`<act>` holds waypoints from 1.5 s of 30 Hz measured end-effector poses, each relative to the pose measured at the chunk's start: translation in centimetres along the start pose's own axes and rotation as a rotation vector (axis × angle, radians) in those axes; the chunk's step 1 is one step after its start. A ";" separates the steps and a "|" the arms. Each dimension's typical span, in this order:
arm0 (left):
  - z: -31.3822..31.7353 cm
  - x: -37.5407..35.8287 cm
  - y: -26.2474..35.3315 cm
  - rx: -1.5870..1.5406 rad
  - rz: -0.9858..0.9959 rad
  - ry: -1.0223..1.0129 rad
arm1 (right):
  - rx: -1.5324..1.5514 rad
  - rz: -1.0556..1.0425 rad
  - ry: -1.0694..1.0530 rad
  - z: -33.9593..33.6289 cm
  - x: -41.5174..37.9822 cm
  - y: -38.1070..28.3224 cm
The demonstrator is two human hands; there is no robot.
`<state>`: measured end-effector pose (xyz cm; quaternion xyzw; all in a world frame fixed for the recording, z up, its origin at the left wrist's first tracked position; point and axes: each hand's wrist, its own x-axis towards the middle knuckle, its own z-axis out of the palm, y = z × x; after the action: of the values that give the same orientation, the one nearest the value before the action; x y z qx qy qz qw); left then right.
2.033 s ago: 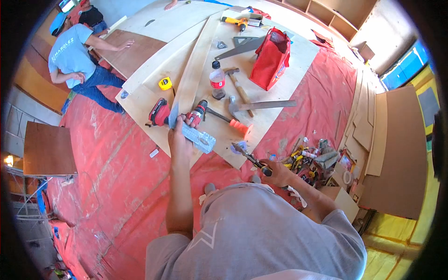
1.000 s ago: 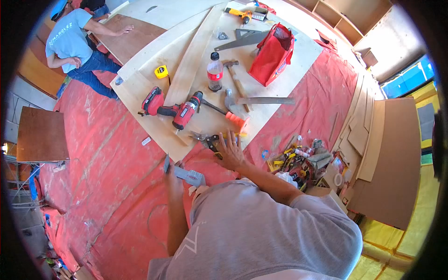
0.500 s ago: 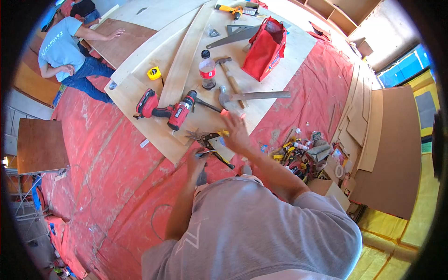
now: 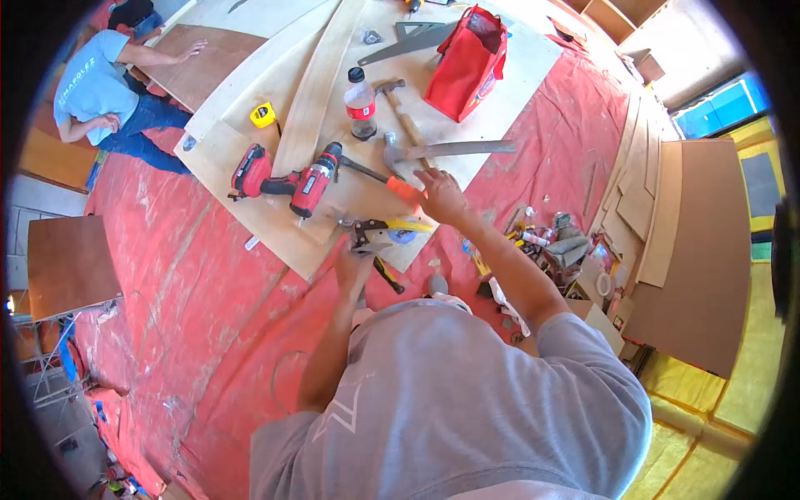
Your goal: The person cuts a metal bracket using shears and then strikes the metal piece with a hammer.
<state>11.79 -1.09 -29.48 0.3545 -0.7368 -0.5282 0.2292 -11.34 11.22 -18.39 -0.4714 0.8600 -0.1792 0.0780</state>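
Note:
My left hand is curled at the near edge of the plywood sheet, closed on a grey metal strip whose tip shows above the fingers. Yellow-handled snips lie just beyond it, and a black-handled tool lies beside it. My right hand reaches over the plywood with fingers spread, its fingertips at the orange handle of a hammer.
On the plywood lie a red drill, a soda bottle, a wooden-handled hammer, a tape measure and a red bag. Small tools are heaped at right. Another person kneels at top left.
My right hand let go of a dark tool and moved up from the plywood's edge to the orange hammer handle. My left hand swung the grey strip down and back to the edge.

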 end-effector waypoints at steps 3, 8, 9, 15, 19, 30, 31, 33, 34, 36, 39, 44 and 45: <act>-2.6 0.8 7.0 0.208 0.001 -0.102 | 0.065 0.047 -0.036 0.0 0.2 1.4; -3.8 5.7 10.9 0.632 -0.072 -0.212 | 0.056 0.056 -0.022 -1.0 1.6 1.9; -3.8 6.5 10.8 0.675 -0.060 -0.195 | 0.115 0.090 -0.075 -1.2 2.2 2.0; -2.1 8.1 7.7 0.845 0.030 -0.220 | -0.020 -0.017 0.012 -0.1 3.3 1.7; -2.1 6.7 7.4 0.769 0.251 -0.056 | -0.028 -0.003 -0.009 0.6 4.8 1.8; -6.3 4.0 9.1 0.229 0.148 -0.010 | -0.226 0.064 -0.262 0.8 7.6 6.7; -6.9 3.4 9.4 0.200 0.122 0.007 | -0.166 0.102 -0.302 0.5 7.4 6.6; -8.3 3.0 9.3 0.198 0.005 0.008 | -0.107 0.128 -0.315 -0.9 6.2 5.4; -9.5 3.0 8.8 0.223 -0.089 -0.009 | -0.081 0.143 -0.294 -1.3 5.9 5.2; -11.0 1.8 8.9 0.085 -0.257 -0.006 | -0.027 0.166 -0.273 -1.2 5.0 5.3; -11.7 0.0 10.7 -0.382 -0.408 0.092 | 0.473 0.245 -0.096 0.0 1.8 6.0; -8.8 -0.9 6.6 -0.886 -0.383 0.068 | 1.089 0.463 -0.197 -3.8 -6.3 -0.7; -7.9 -1.1 7.4 -0.900 -0.378 0.029 | 1.162 0.471 -0.214 -3.5 -7.4 -1.4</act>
<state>16.07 -3.68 -19.77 0.3549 -0.3549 -0.8217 0.2699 -7.25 17.55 -14.86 -0.1655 0.6905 -0.5465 0.4441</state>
